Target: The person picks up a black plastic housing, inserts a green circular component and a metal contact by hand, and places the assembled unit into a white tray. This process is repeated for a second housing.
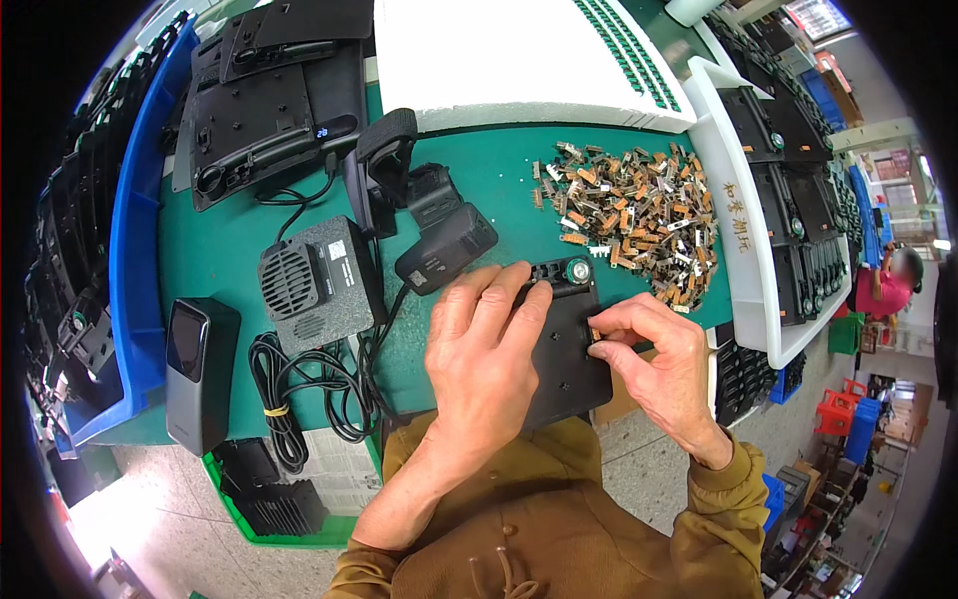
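Note:
A black flat plastic panel (564,364) lies in front of me at the near edge of the green table, with a round greenish-silver piece (578,270) at its far end. My left hand (484,339) is over the panel's left side, its fingers bent across the far end and holding it. At the panel's right edge, my right hand (654,364) pinches a small orange part (596,334) between thumb and forefinger. Just beyond is a heap of small orange, white and metal pieces with pins (639,215); they look like slide switches.
On the left are a black strapped device (419,200), a grey vented box (319,280), coiled cables (289,399) and a power bank (202,374). A blue bin (140,230) and a white crate (733,200) flank the table. White foam (499,60) lies behind. Another person (883,290) is far right.

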Demonstrator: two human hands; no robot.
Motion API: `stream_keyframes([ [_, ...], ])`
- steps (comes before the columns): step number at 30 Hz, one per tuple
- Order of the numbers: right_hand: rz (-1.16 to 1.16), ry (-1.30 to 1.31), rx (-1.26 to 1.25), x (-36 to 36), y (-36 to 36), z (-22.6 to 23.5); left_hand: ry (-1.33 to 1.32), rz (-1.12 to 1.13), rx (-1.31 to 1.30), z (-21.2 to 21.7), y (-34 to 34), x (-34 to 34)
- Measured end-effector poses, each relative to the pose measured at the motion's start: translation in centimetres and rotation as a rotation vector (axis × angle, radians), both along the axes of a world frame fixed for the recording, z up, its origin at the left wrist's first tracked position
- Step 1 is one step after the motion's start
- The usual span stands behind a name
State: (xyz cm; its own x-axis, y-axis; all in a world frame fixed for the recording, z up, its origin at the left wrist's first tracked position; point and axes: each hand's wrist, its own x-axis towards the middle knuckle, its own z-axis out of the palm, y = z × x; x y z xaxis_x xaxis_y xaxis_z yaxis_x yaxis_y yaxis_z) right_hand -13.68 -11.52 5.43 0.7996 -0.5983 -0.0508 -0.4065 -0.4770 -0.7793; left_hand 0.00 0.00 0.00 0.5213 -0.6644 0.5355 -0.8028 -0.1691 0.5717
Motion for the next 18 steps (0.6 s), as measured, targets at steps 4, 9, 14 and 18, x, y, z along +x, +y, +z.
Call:
stream_keyframes([
  [4,-0.01,-0.009,0.007,-0.02,0.12,0.04,0.002,0.002,-0.003,-0.04,0.02,0.0],
  [9,-0.02,-0.017,0.001,0.0,0.15,-0.1,0.002,0.005,0.002,-0.07,0.05,0.05],
  [14,-0.034,0.004,0.008,-0.15,0.22,-0.11,0.001,0.004,-0.002,-0.13,-0.02,-0.04],
  [18,-0.014,0.027,-0.002,-0.06,0.19,0.08,0.002,0.005,-0.006,-0.26,0.06,0.02],
])
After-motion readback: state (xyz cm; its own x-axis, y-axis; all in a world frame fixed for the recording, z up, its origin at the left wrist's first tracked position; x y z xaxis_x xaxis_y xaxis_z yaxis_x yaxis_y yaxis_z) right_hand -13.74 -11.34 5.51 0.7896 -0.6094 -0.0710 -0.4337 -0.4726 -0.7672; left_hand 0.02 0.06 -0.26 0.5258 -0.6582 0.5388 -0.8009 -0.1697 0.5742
